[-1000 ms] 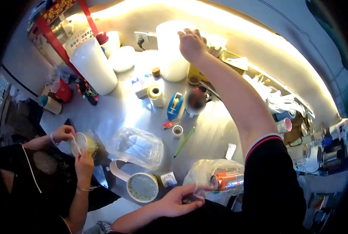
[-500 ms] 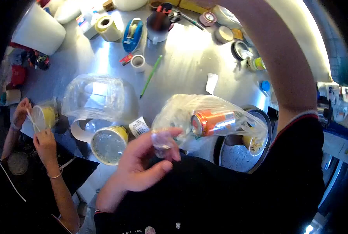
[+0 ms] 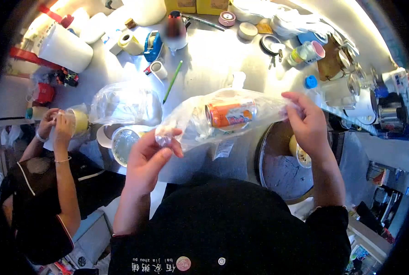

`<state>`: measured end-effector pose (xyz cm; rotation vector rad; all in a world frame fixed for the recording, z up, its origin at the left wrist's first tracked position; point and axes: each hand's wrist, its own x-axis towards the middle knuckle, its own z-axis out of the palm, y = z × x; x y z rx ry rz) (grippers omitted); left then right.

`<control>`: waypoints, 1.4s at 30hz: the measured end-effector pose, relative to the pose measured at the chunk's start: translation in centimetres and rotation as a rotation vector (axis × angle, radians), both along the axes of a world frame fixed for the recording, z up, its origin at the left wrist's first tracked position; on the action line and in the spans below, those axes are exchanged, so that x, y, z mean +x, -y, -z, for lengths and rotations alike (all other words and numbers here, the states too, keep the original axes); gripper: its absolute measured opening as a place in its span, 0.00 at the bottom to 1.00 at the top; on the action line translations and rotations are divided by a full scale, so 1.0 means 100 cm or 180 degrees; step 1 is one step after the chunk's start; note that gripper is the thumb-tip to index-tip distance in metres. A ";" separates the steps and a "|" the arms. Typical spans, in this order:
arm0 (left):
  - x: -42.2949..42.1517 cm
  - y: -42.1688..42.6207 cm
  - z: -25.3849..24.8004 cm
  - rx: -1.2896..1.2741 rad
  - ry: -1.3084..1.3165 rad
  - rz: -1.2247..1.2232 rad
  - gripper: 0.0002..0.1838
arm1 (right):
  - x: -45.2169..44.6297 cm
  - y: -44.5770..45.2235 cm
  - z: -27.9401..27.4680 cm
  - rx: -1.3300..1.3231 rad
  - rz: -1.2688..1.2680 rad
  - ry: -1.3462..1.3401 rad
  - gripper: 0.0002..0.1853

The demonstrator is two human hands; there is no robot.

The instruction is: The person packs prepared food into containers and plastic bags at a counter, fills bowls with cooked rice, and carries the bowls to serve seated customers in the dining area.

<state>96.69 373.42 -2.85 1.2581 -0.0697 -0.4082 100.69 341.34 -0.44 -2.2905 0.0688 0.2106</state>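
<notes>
A clear plastic bag (image 3: 195, 110) with an orange can (image 3: 229, 113) lying on its side inside is stretched between my two hands at the counter's front. My left hand (image 3: 151, 160) pinches the bag's left end, fingers curled round the gathered plastic. At the opposite end, the fingers and thumb of my right hand (image 3: 307, 121) grip the other corner. Just left of my left hand stands a lidded round tub (image 3: 125, 145). A printed slip (image 3: 223, 149) hangs below the bag.
On the left, a co-worker's hands (image 3: 60, 126) hold a bagged tub (image 3: 79, 121). A filled clear bag (image 3: 124, 104), green pencil (image 3: 172, 82), blue tape dispenser (image 3: 153, 46) and paper roll (image 3: 158, 69) lie beyond. A round dark bin (image 3: 284, 176) is below my right hand.
My right hand has come down from the far side of the counter and taken hold of the bag's right end. The bag is now stretched and lifted. The view has shifted.
</notes>
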 end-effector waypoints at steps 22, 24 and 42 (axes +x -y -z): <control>0.062 0.106 -0.040 0.1651 0.1304 0.0325 0.24 | 0.019 -0.035 -0.013 0.2738 -0.0191 0.0132 0.19; 0.058 0.089 -0.039 0.1672 0.1439 0.0185 0.24 | 0.022 -0.020 -0.017 0.3095 0.0172 -0.0081 0.19; 0.045 -0.007 -0.024 -0.0093 0.0008 0.1662 0.39 | 0.370 -0.098 0.041 -0.2199 -0.0240 0.2559 0.11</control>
